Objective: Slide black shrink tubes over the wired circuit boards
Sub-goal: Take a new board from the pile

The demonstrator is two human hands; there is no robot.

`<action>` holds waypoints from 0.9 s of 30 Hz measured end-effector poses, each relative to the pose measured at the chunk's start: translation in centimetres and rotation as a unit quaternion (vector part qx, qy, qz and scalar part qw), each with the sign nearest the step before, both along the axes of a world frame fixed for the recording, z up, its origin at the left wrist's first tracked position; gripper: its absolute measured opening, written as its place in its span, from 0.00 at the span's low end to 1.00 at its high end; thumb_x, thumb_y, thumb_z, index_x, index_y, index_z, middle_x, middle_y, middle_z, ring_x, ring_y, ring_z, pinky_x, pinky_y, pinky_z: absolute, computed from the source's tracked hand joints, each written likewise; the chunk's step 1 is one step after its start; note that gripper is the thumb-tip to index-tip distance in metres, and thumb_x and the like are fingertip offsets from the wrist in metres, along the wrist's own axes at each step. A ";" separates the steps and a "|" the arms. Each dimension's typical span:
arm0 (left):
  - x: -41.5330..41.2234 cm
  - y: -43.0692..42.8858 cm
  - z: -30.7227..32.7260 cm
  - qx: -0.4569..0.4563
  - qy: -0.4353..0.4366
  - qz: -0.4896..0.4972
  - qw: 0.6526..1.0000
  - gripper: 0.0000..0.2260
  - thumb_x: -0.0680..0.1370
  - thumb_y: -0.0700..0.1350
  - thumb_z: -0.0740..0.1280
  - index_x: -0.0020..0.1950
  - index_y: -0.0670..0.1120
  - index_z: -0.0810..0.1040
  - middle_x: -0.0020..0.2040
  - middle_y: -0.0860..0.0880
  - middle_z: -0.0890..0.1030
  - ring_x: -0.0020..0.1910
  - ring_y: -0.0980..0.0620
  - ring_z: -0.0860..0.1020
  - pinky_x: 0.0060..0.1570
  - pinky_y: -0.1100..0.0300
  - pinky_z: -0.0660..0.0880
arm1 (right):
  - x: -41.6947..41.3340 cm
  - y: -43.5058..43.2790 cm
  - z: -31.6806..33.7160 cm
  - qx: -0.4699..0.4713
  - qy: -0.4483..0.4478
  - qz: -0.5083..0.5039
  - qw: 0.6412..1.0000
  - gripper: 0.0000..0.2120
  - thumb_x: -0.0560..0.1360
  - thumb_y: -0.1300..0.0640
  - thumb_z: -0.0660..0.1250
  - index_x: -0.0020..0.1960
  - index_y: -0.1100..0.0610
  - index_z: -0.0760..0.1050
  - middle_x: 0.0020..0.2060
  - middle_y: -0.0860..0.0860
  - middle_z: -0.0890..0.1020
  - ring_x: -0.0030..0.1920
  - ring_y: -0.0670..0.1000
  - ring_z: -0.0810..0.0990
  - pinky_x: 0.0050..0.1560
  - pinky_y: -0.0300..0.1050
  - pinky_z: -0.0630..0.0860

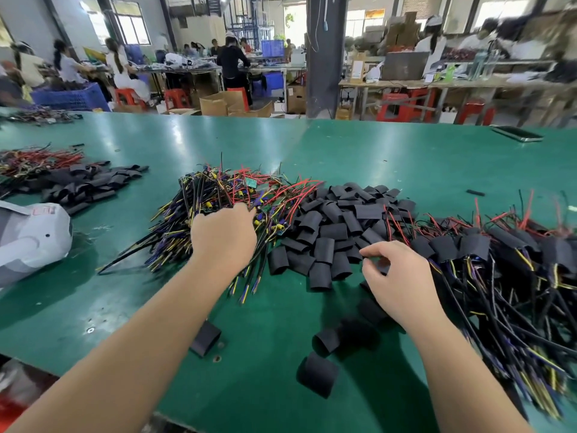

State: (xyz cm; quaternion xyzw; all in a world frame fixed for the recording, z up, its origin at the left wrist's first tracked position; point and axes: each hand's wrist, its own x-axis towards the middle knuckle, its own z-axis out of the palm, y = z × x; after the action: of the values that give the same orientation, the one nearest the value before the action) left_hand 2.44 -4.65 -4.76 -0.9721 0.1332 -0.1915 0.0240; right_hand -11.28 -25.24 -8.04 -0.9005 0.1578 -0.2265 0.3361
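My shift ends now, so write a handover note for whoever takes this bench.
Left hand: fingers sunk in the tangled heap of unsleeved wired circuit boards; grip hidden.
Right hand: pinching one black shrink tube at the edge of the loose tube pile.
Done: sleeved boards piled on the right.
To do: the whole centre heap; stray tubes lie on the green table nearest you.

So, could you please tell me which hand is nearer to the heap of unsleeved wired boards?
Left. The left hand lies on the heap of unsleeved wired boards; the right hand is off to its right, fingers at the near edge of the tube pile.
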 end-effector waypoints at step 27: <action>-4.9 -6.4 -3.0 -0.305 0.079 -0.329 0.890 0.13 0.81 0.45 0.61 0.63 0.48 0.79 0.45 0.49 0.83 0.48 0.49 0.78 0.52 0.49 0.72 | 0.8 0.5 0.7 0.520 -0.154 0.017 0.840 0.03 0.76 0.64 0.68 0.44 0.60 0.76 0.32 0.53 0.84 0.31 0.53 0.84 0.26 0.37 0.75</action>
State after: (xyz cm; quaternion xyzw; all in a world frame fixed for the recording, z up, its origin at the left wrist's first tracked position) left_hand -2.49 -11.05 -7.80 -0.8438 0.3822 -0.1426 -0.3487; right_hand -10.49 -24.69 -7.38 -0.5497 0.1827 -0.2416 0.7785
